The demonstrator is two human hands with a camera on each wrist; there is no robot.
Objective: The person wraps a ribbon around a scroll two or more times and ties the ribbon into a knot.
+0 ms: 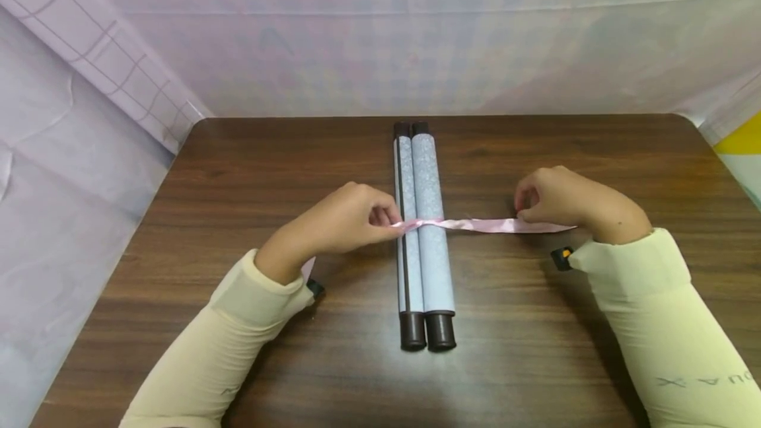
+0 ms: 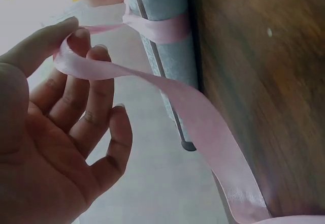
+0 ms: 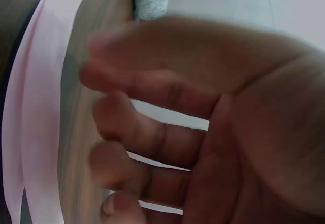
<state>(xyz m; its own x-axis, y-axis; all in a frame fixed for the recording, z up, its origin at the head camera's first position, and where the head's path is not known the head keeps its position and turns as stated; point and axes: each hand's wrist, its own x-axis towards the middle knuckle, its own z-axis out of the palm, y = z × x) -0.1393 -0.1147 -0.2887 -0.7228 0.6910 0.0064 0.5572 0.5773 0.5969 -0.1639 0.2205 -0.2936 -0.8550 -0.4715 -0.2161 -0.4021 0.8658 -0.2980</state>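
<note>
Two light-blue patterned scrolls (image 1: pixel 436 269) with dark brown end knobs lie side by side on the wooden table. A pink satin ribbon (image 1: pixel 481 225) crosses over them near mid-length and wraps around them, as the left wrist view shows. My left hand (image 1: pixel 347 216) pinches the ribbon between thumb and fingers just left of the scrolls. From those fingers a loose tail (image 2: pixel 203 117) hangs toward the tabletop. My right hand (image 1: pixel 565 197) hovers above the ribbon's right end, fingers loosely curled. In the right wrist view, the ribbon (image 3: pixel 43 97) lies apart from the fingertips.
The brown wood-grain table (image 1: pixel 285 150) extends around the scrolls. Behind it hangs a pale checked cloth (image 1: pixel 380 51), with white sheeting (image 1: pixel 59 170) at the left. A yellow patch (image 1: pixel 743 134) shows beyond the right edge.
</note>
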